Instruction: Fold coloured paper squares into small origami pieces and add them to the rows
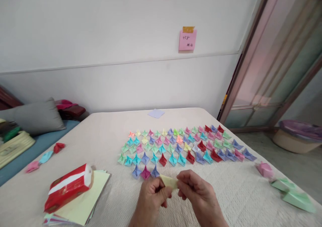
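Observation:
A small piece of folded pale yellow paper [169, 181] is pinched between both hands, low in the middle of the head view. My left hand [154, 195] grips its left side between thumb and fingers. At its right end, my right hand [195, 190] is closed on it with thumb and forefinger. Just beyond the hands stand several rows of small folded paper boats [173, 149] in many colours. The nearest short row holds a magenta paper boat [145, 172] between two purple ones. Part of the yellow paper is hidden by my fingers.
On the left, a red tissue pack [69, 187] lies on a stack of coloured paper [97, 193]. Larger folded pieces sit along both edges: a red one [59, 148] left, a green one [299, 200] right. A lilac sheet [156, 113] lies at the back of the cloth-covered table [108, 136].

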Demonstrator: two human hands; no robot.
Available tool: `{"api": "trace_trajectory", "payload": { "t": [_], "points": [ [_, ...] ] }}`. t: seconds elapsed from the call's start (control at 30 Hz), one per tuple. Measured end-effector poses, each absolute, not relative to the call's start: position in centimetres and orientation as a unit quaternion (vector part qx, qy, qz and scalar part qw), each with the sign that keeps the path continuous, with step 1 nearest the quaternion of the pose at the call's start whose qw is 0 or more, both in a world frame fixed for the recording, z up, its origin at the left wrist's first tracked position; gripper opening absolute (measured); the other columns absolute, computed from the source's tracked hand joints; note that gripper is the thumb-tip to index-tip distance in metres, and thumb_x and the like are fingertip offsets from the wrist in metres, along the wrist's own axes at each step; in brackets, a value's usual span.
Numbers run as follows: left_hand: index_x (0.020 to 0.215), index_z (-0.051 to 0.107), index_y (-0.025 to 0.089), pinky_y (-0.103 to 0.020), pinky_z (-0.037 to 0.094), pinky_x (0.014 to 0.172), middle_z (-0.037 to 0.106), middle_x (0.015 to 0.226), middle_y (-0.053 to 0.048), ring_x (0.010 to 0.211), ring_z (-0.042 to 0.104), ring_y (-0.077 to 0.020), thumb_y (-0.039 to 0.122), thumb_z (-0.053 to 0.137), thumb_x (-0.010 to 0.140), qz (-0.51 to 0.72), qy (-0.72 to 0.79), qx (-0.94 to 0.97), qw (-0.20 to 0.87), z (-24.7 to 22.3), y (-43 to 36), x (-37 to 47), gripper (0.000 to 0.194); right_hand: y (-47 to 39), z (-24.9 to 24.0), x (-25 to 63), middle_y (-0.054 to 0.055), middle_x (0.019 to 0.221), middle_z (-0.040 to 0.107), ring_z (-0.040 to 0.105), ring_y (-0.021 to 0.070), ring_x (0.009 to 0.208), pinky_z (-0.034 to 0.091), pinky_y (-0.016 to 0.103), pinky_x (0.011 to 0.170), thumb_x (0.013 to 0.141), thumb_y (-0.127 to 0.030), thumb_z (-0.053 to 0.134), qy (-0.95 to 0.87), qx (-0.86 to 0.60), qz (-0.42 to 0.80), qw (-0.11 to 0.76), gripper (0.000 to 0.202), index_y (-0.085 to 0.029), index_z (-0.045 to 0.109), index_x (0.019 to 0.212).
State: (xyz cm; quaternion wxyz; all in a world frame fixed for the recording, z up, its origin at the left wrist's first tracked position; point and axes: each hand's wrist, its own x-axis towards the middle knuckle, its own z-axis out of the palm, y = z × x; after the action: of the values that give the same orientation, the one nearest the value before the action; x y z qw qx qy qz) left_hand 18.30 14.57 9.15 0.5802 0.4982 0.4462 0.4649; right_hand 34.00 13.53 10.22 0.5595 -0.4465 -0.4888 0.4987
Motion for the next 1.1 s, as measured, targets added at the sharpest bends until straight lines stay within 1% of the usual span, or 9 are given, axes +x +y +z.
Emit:
{"api": "trace_trajectory", "payload": {
  "t": [0.13,0.23,0.4,0.5,0.6,0.7,0.87,1.03,1.1],
  "points": [
    [0.063,0.067,0.015,-0.020,0.037,0.045,0.054,0.054,0.002,0.046,0.047,-0.0098,0.044,0.072,0.077,0.482,0.457,0.542,0.515,9.2,14.3,18.3,0.032,13.3,10.7,34.1,-0.004,0.062,0.058,0.054,0.0141,0.057,0.045,0.025,0.055,0.085,-0.025,0.064,-0.565,-0.462,0.416,0.542,0.009,-0.024,0.062,0.076],
    [0.071,0.070,0.017,-0.020,0.041,0.050,0.055,0.058,0.002,0.053,0.051,-0.0120,0.038,0.068,0.083,0.483,0.466,0.600,0.436,9.5,14.0,18.1,0.024,13.4,11.3,34.2,-0.002,0.075,0.063,0.059,0.0159,0.068,0.047,0.025,0.063,0.085,-0.020,0.063,-0.636,-0.452,0.334,0.529,0.008,-0.025,0.062,0.079],
    [0.071,0.068,0.019,-0.021,0.040,0.053,0.056,0.059,0.002,0.053,0.053,-0.0127,0.035,0.063,0.088,0.478,0.486,0.647,0.342,9.5,13.7,17.8,0.024,13.4,11.4,34.4,0.004,0.092,0.064,0.064,0.0190,0.083,0.051,0.026,0.067,0.087,-0.012,0.058,-0.695,-0.433,0.227,0.527,0.015,-0.025,0.060,0.079],
    [0.072,0.068,0.020,-0.021,0.039,0.052,0.057,0.059,0.001,0.052,0.053,-0.0132,0.034,0.063,0.088,0.473,0.499,0.651,0.322,9.3,13.6,17.9,0.022,13.2,11.1,34.3,0.006,0.092,0.063,0.065,0.0192,0.082,0.053,0.028,0.069,0.087,-0.009,0.055,-0.725,-0.438,0.138,0.513,0.017,-0.024,0.062,0.084],
    [0.073,0.068,0.020,-0.022,0.038,0.053,0.058,0.059,0.001,0.053,0.052,-0.0138,0.033,0.062,0.089,0.471,0.500,0.663,0.298,9.2,13.5,18.0,0.021,13.0,11.0,34.1,0.006,0.087,0.064,0.065,0.0189,0.076,0.053,0.028,0.065,0.087,-0.007,0.054,-0.742,-0.443,0.088,0.496,0.018,-0.024,0.062,0.087],
    [0.073,0.068,0.021,-0.023,0.039,0.055,0.060,0.061,0.000,0.055,0.054,-0.0150,0.030,0.062,0.089,0.458,0.498,0.682,0.278,9.5,13.6,17.9,0.020,13.1,11.2,34.0,0.003,0.079,0.062,0.064,0.0187,0.070,0.051,0.028,0.059,0.083,-0.009,0.056,-0.736,-0.461,0.109,0.484,0.014,-0.023,0.058,0.080],
    [0.071,0.067,0.021,-0.025,0.040,0.057,0.064,0.063,-0.003,0.058,0.058,-0.0175,0.026,0.060,0.089,0.436,0.491,0.710,0.255,9.9,13.7,17.8,0.020,13.2,11.3,33.9,-0.001,0.070,0.056,0.057,0.0154,0.060,0.043,0.025,0.051,0.079,-0.010,0.059,-0.718,-0.490,0.181,0.460,0.019,-0.024,0.050,0.070],
    [0.070,0.068,0.021,-0.026,0.041,0.059,0.066,0.065,-0.005,0.060,0.062,-0.0192,0.023,0.060,0.088,0.430,0.489,0.717,0.248,9.7,13.7,18.0,0.020,13.0,10.9,33.7,0.001,0.077,0.057,0.058,0.0163,0.067,0.043,0.027,0.057,0.086,-0.016,0.058,-0.716,-0.472,0.234,0.459,0.010,-0.022,0.061,0.078],
    [0.069,0.068,0.020,-0.027,0.041,0.060,0.066,0.066,-0.005,0.061,0.062,-0.0189,0.023,0.060,0.088,0.432,0.484,0.715,0.262,9.8,13.7,18.0,0.020,13.1,10.9,33.8,0.001,0.077,0.055,0.056,0.0164,0.067,0.042,0.027,0.058,0.089,-0.022,0.057,-0.695,-0.457,0.273,0.484,0.014,-0.022,0.065,0.077]
  ]
}}
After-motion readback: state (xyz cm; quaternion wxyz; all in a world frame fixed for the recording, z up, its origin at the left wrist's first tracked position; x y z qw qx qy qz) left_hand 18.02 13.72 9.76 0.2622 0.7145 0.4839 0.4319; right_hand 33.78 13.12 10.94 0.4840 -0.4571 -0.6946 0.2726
